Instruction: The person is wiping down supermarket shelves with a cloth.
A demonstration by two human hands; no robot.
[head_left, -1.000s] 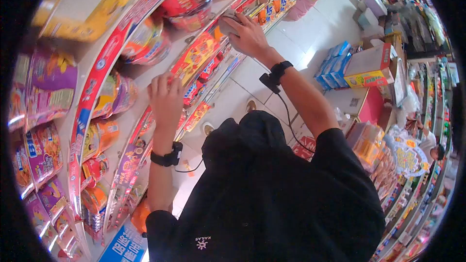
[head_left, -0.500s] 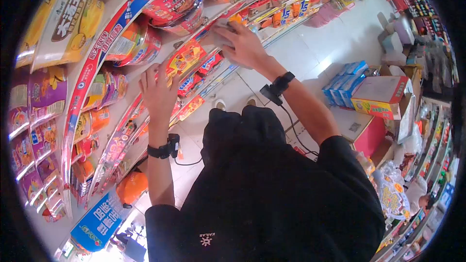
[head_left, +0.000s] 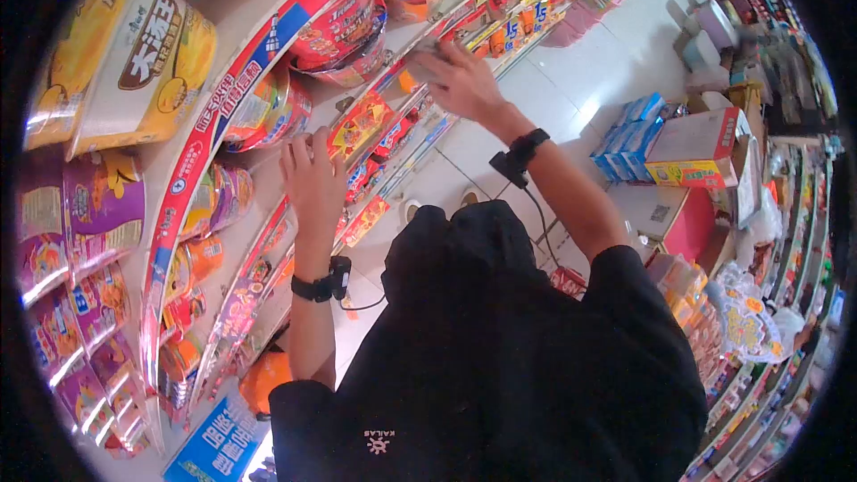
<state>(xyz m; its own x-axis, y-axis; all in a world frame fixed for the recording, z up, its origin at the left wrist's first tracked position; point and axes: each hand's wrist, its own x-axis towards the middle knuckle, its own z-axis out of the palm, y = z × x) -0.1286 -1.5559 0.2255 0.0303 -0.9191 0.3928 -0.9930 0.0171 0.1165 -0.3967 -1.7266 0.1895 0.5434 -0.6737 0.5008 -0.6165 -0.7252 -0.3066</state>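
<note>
Left hand (head_left: 312, 180) lower, beside snack packets (head_left: 359, 121)

**Stocked shelves over a tiled floor**

A run of shelves (head_left: 214, 125), edged with a red and blue strip, is seen from 7 to 1 o'clock. Noodle bowls (head_left: 335, 22) are stacked on it at 12 o'clock, yellow packs (head_left: 156, 62) at 10, purple packs (head_left: 98, 205) at 9, and red and yellow packets (head_left: 361, 120) near the centre. On the white tiled floor (head_left: 589, 54), blue packs (head_left: 629, 129) and a cardboard box (head_left: 696, 138) are set side by side at 2 o'clock.
</note>
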